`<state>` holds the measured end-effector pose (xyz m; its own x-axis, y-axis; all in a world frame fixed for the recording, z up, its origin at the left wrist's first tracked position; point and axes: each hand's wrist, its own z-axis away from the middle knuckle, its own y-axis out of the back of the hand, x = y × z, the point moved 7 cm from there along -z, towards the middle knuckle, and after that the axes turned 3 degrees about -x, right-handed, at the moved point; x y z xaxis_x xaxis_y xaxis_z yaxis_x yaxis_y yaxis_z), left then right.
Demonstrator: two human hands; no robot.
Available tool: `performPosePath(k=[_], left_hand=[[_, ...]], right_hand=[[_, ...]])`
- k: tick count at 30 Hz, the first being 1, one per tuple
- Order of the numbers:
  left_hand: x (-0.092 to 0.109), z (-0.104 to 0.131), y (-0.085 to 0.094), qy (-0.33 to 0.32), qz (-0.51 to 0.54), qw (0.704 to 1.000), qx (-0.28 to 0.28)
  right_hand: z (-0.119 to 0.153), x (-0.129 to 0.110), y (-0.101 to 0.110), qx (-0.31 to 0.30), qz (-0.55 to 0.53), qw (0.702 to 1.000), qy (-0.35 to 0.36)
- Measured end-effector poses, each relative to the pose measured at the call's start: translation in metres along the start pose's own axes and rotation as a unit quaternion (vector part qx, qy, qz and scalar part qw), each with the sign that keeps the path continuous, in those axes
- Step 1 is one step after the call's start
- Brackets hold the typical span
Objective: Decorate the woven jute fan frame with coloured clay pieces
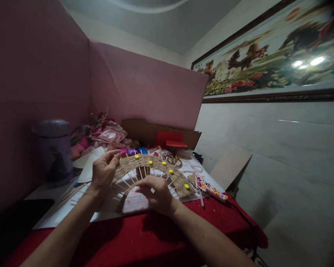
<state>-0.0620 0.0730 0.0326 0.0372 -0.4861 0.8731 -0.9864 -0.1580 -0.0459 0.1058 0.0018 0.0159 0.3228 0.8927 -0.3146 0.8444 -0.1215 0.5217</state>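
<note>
Five round yellow pieces (150,162) dot the arched band of woven tan cord (180,181), which stands out over the white sheet (48,218) on the red cloth (122,241), thin pale wooden sticks (131,178) fanning through it. Here's the left hand (104,170) at the band's upper left, thumb and fingertips drawn narrowly together; whether anything is pinched there, you cannot tell. And the right hand (157,194) is in front of the arch's opening, near the inner stick ends, fingers curled with a small gap to the thumb, its grip unclear. Over on the right lies a flower-patterned, gun-shaped tool (211,190); far left, a purple lidded cylindrical container (55,152), with heaped pink fabric (110,135) beyond, beside brown cardboard (139,131).
</note>
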Motion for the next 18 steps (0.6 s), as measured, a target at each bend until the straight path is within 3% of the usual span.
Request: performPosePath(k=[4,8,14,18], left_hand=[[0.001,0.001,-0.006,-0.014,-0.016,1.0,-0.023],[-0.002,0.007,-0.024,0.018,-0.023,0.991,-0.132],[-0.008,0.04,-0.062,0.114,-0.064,0.924,-0.36],[-0.011,0.045,-0.066,0.129,-0.011,0.918,-0.375]], right_hand=[[0.001,0.013,0.006,0.063,-0.058,0.994,-0.072],[0.004,0.025,0.008,0.086,-0.094,0.979,-0.157],[0.001,0.011,0.022,0.117,0.038,0.988,-0.096],[0.0,0.009,0.019,0.093,0.055,0.991,-0.076]])
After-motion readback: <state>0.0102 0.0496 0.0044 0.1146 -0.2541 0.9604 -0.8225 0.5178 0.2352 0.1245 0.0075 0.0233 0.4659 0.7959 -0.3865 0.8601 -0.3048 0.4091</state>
